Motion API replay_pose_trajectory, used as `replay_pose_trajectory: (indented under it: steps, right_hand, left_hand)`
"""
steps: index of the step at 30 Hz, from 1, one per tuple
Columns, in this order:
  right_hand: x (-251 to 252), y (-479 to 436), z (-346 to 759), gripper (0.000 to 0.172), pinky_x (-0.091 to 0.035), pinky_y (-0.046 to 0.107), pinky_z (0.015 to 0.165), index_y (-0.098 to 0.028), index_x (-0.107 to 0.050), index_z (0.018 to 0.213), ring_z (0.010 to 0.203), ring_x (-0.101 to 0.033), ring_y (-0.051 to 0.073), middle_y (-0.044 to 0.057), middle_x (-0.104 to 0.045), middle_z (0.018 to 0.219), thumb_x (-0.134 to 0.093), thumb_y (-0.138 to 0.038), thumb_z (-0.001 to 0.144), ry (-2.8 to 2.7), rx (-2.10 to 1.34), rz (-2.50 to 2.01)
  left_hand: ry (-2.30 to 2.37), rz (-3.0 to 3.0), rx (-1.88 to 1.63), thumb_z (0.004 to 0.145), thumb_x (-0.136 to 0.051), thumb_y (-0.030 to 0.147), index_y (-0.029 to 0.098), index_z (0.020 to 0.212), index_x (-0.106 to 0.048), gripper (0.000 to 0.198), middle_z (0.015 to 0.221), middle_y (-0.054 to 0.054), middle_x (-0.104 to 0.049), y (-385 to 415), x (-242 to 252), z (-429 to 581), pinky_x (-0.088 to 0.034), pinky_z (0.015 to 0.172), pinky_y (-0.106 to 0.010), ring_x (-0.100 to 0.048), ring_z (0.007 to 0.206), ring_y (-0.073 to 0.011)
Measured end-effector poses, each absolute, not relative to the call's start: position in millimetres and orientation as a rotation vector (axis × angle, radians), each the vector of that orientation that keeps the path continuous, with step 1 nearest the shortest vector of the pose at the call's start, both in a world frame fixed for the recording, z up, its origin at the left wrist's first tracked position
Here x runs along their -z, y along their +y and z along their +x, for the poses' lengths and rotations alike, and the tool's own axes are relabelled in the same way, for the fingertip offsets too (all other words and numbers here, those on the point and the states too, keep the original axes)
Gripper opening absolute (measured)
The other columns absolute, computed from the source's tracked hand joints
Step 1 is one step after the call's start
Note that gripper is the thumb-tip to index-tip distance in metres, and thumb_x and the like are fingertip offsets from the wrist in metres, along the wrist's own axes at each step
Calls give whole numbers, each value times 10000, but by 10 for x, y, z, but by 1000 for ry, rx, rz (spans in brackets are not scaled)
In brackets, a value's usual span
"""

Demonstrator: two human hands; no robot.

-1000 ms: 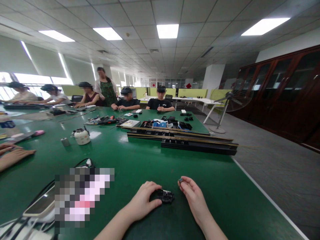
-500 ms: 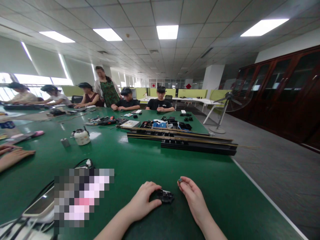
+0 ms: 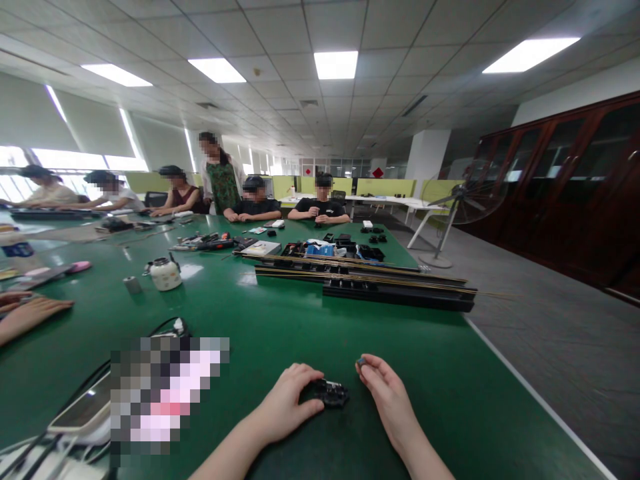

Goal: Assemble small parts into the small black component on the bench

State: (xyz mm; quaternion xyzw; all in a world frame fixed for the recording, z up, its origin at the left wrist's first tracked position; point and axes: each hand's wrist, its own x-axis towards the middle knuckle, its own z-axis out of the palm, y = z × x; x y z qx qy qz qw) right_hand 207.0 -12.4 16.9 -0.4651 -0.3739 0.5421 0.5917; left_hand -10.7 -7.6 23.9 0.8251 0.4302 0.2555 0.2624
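- Black part (image 3: 334,393) lay on the green desk (image 3: 300,333), just in front of the wearer, its left end between the left hand's thumb and fingers.
- Handling, by judgement: light, stiff, probably hard plastic. The uneven upper face, with pale and shiny bits, looked the fragile side. Best hold: the outer edges, pinched from both sides, pressing little on the top. Being so light, it would probably slide on the smooth desk unless steadied.
- Left hand (image 3: 290,399): thumb and fingers curved into a partly open C, closed lightly about the part's near and far edges; palm clear of it.
- Right hand (image 3: 384,383): just right of the part, not touching it. Thumb and fingertips pinched together on a small piece (image 3: 360,362), a bluish bit showing at the tips. Most of it was hidden; shape could not be told.
- Small piece, by judgement: very light, rigid, easily dropped; a fingertip pinch at its sides suited it.
- Left of the hands: a pale device (image 3: 83,405) with a dark screen, cables beside it.
- Farther, left: a grey cylinder (image 3: 133,285) beside a white pot (image 3: 165,274).
- Farther, ahead: long black rails (image 3: 400,296) with thin yellowish rods along them, well apart from both hands.
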Motion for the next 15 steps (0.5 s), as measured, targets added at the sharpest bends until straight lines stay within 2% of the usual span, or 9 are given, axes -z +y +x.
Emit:
replay_pose_trajectory:
  steps: [15]
  right_hand:
    - [-203, -126, 2054, 429, -443, 362, 899, -189, -661, 896, 934, -625, 231, 62, -707, 917, -759, -452, 572, -890, -1231, -1116]
  left_hand:
    - [1169, 2228, -674, 760, -647, 259, 232, 1112, -572, 361, 1042, -42, -594, -76, -246, -99, -383, 886, -332, -503, 976, -228]
